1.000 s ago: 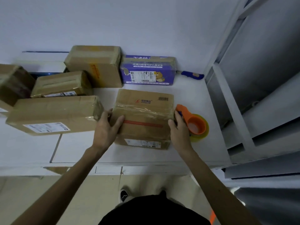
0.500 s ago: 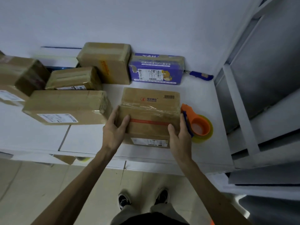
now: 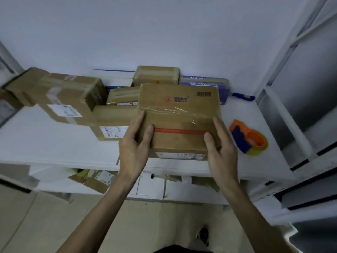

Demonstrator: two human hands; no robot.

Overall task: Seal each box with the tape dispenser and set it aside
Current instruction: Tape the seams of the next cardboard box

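Cardboard taped across, the box [image 3: 179, 115] now lifts off the table [image 3: 54, 143], left of the tape dispenser [image 3: 249, 137]; our left hand [image 3: 134, 148] and right hand [image 3: 221, 152] clasp its ends, likely setting it aside.

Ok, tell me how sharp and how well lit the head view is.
Head view: dim, bluish light. The box that the left hand and right hand grip is fairly sharp, with glare streaks on its clear tape. The stacked boxes at left are motion-blurred.
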